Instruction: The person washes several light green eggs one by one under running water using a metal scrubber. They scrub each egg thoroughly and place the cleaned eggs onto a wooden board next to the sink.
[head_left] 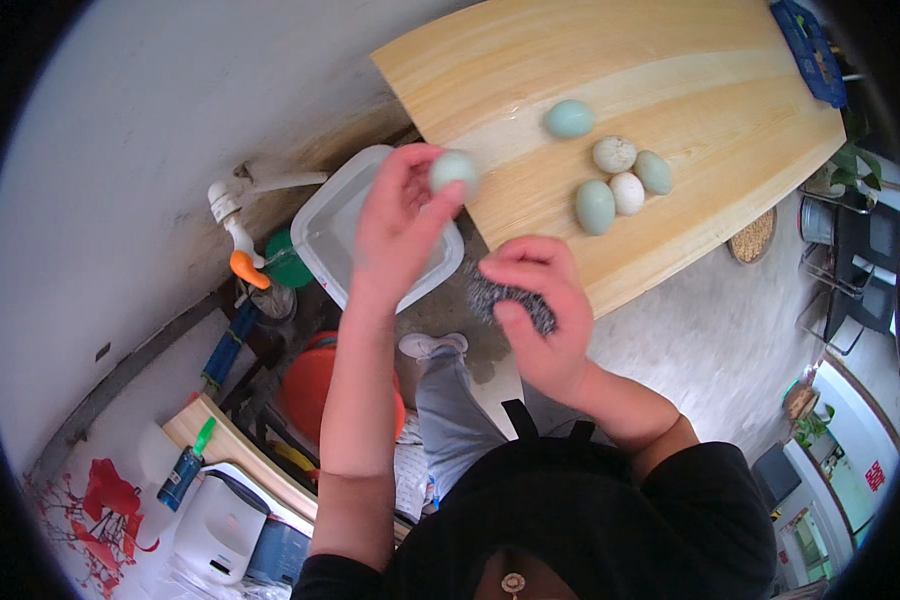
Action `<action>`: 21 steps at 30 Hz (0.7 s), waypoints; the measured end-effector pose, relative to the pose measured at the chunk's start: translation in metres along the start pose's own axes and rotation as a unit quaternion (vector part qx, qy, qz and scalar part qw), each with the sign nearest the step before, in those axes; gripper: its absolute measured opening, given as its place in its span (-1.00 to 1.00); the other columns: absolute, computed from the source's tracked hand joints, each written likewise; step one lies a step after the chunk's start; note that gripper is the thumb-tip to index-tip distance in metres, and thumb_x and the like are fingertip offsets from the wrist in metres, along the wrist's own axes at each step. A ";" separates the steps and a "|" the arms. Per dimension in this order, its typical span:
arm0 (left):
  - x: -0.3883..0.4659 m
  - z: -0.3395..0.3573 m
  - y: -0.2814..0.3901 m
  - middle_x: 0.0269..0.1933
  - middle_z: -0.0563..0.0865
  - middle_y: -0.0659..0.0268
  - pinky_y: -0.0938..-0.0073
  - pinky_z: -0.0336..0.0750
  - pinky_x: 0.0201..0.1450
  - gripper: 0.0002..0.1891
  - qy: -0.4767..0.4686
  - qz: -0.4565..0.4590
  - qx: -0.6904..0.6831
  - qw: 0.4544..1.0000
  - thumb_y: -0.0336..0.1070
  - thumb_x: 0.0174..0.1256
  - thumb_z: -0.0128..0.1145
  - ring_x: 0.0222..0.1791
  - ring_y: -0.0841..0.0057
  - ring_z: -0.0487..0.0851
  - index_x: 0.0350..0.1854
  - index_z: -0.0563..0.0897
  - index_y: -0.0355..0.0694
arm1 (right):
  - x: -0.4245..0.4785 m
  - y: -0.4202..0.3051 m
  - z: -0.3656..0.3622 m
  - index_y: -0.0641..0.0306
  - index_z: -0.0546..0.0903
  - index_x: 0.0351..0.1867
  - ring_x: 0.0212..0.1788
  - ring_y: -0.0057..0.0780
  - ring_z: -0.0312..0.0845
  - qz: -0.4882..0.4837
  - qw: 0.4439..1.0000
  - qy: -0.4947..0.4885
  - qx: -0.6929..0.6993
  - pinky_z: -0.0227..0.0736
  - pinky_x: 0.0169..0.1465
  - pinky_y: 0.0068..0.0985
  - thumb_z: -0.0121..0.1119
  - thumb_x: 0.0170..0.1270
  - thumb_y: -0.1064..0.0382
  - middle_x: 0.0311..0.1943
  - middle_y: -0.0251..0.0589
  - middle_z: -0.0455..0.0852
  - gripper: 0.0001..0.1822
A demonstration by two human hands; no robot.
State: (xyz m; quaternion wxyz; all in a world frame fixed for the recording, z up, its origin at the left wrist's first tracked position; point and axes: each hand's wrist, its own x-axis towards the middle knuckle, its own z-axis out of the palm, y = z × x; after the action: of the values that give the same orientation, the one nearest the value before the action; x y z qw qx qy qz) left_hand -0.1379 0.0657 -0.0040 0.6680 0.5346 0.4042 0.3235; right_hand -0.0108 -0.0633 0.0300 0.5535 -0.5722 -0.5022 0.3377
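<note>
Between the thumb and fingers of my left hand (pixel 401 225) is a pale green egg (pixel 452 174), held above the rim of a white plastic basin (pixel 328 262) by the table's corner. My right hand (pixel 546 307) grips a grey steel-wool scourer (pixel 487 296), just off the near edge of the wooden table (pixel 690 97). On the tabletop lie several more eggs: a blue-green egg (pixel 569 118) on its own, and a close group with a speckled egg (pixel 614 154), a white egg (pixel 627 193), a green egg (pixel 595 208) and an olive-tinted egg (pixel 653 172).
Water runs from a wall tap with an orange handle (pixel 249 270) towards the basin. An orange-red plastic tub (pixel 307 390) stands below my left forearm. A blue basket (pixel 808 52) rests at the table's far end. On the floor beyond sits a round container of grain-like pieces (pixel 753 237).
</note>
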 end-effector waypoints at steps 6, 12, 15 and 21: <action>-0.035 -0.060 -0.030 -0.08 0.65 0.10 0.37 0.53 -0.09 -0.57 0.047 -0.140 -0.444 0.884 -0.06 0.65 -0.24 -0.20 0.36 0.63 0.23 0.46 -0.32 | 0.033 0.022 0.042 0.33 0.67 0.04 0.08 -0.20 0.55 0.002 1.000 0.014 -0.015 0.43 0.20 -0.37 0.19 0.33 0.43 -0.02 -0.03 0.62 -0.73; -0.059 -0.103 -0.087 -0.31 0.58 0.28 0.44 0.37 -0.36 -0.49 0.062 -0.124 -0.491 0.860 0.09 0.68 -0.37 -0.48 0.51 0.45 0.06 0.52 -0.26 | 0.029 0.077 0.137 0.25 0.68 0.08 0.09 -0.23 0.54 0.037 0.999 -0.007 0.008 0.43 0.21 -0.38 0.27 0.30 0.40 -0.01 -0.09 0.60 -0.69; -0.049 -0.105 -0.085 -0.39 0.54 0.36 0.50 0.29 -0.46 -0.50 0.318 -0.236 -0.426 0.813 0.11 0.68 -0.35 -0.55 0.60 0.38 -0.02 0.54 -0.20 | 0.018 0.090 0.170 0.22 0.68 0.10 0.08 -0.20 0.54 -0.004 0.996 -0.082 -0.035 0.44 0.20 -0.38 0.30 0.28 0.37 -0.02 -0.09 0.59 -0.66; -0.070 -0.150 -0.146 -0.45 0.50 0.41 0.58 0.26 -0.51 -0.63 0.270 -0.155 -0.419 0.853 0.06 0.66 -0.24 -0.61 0.66 0.34 -0.16 0.46 -0.13 | 0.035 0.159 0.236 0.25 0.75 -0.07 -0.02 -0.09 0.59 -0.011 0.992 -0.106 -0.072 0.50 0.09 -0.32 0.32 0.28 0.33 -0.06 -0.04 0.62 -0.79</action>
State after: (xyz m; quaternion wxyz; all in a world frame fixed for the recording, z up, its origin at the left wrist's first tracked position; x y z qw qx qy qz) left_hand -0.3033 0.0413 -0.1478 0.7347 0.0258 0.4721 0.4864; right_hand -0.1920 0.0578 -0.1562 0.4583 -0.5659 -0.5874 0.3531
